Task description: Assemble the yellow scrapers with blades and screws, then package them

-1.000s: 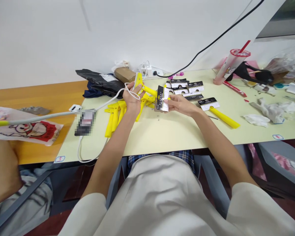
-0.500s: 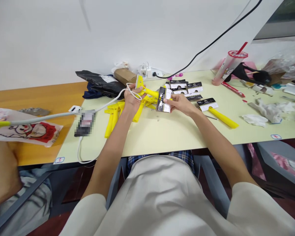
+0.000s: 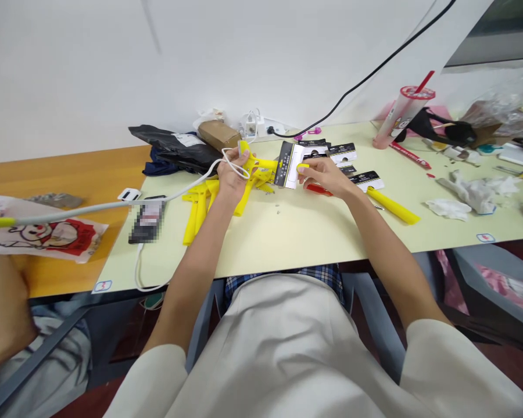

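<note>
My left hand (image 3: 233, 174) is closed around the head of a yellow scraper (image 3: 265, 164), partly behind a white cable loop. A black-and-white cardboard card (image 3: 289, 165) sits around the scraper's handle. At the handle's far end, past the card, my right hand (image 3: 322, 176) is closed with thumb and fingers pinching the yellow tip. Several other yellow scrapers (image 3: 194, 212) lie beneath and beside my left forearm. To the right of my right wrist rests another scraper (image 3: 392, 204) with a card (image 3: 366, 179) at its end.
More cards (image 3: 342, 152) lie behind my right hand. A black plastic bag (image 3: 174, 148) and a brown box (image 3: 220, 135) stand along the wall. The white cable (image 3: 174, 191) crosses from the left. A drink cup (image 3: 401, 119) and crumpled tissues (image 3: 477, 191) are at right.
The card has moved slightly along the handle toward the scraper's head. My right fingers have shifted from the card to the handle's tip, which now shows past it.
</note>
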